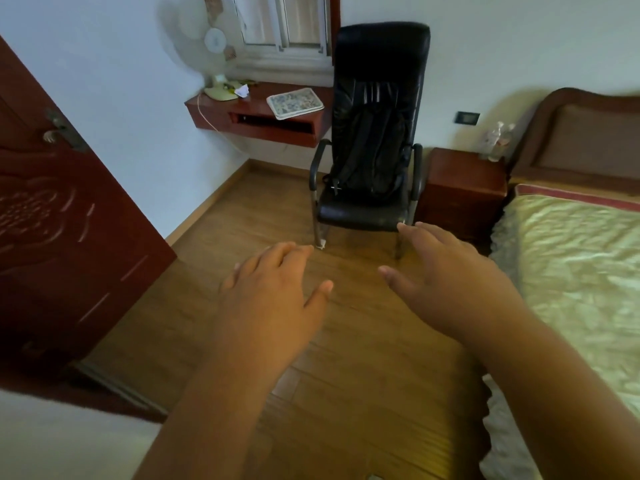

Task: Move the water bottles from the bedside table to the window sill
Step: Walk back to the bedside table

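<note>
Seen from head height, looking down into a bedroom. Near and centre, left hand (273,292) and right hand (446,278) stretched out side by side over the wooden floor (346,375), palms down, fingers (298,251) straight and slightly spread, holding nothing and touching nothing.

Far right, two clear water bottles (498,140) standing upright, close together, on the back right corner of the reddish bedside desk (460,181), just beside the bed's brown headboard (581,136). Well apart from both hands.

Between hands and bedside desk, a black chair (374,133) with a dark backpack (370,157) leaning on its seat. Chair's right armrest just beside the bedside desk's left edge. Bed (571,265) with a pale green cover along the right side, its near-left edge bordering the bare floor.

Far centre, window sill (284,69) below a window (284,22), partly hidden on its right by the chair's back. Under it, a reddish wall-mounted shelf (256,116) carrying a white fan (214,64) at the left and a patterned tray (294,102) at the right, tray corner just overhanging the front edge.

Left, a dark red door (62,237) standing open, its edge reaching into the floor space. Bare floor open from the hands up to the chair legs and to the wall under the shelf.
</note>
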Motion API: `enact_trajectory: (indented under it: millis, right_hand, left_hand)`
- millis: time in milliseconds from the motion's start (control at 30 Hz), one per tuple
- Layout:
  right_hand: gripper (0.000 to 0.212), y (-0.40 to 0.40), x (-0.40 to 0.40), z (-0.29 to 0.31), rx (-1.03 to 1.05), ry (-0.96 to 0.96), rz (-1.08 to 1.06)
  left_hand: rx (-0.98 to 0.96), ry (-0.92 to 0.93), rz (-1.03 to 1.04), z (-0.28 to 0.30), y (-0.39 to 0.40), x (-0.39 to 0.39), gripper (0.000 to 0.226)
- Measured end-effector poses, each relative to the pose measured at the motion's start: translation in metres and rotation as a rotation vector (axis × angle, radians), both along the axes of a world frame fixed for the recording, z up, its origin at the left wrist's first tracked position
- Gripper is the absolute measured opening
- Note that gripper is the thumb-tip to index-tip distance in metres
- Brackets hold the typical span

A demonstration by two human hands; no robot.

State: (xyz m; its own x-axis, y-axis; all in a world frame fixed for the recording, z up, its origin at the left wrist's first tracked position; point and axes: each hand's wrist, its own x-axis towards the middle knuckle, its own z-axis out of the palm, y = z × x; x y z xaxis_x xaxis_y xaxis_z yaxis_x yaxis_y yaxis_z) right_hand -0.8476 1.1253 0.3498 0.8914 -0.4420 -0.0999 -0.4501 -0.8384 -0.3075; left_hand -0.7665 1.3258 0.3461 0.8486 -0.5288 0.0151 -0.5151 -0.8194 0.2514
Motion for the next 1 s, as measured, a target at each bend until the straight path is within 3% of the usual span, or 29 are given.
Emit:
enact_trajectory:
  millis: [367,700,1000]
  right_hand:
    - [0.079,-0.089,0.057,-0.019,-0.007,0.033,-0.190]
    - [0.079,-0.152,0.138,-0.008,-0.031,0.032,-0.448]
    - [0.077,-0.197,0.160,-0.009,-0.039,0.032,-0.609]
  left_hand:
    - [0.010,0.085,-0.199,-0.019,-0.107,0.104,0.062]
    - [-0.018,0.042,-0.415,-0.011,-0.205,0.238,0.066]
    - [0.007,0.066,-0.529,-0.016,-0.276,0.302,0.064]
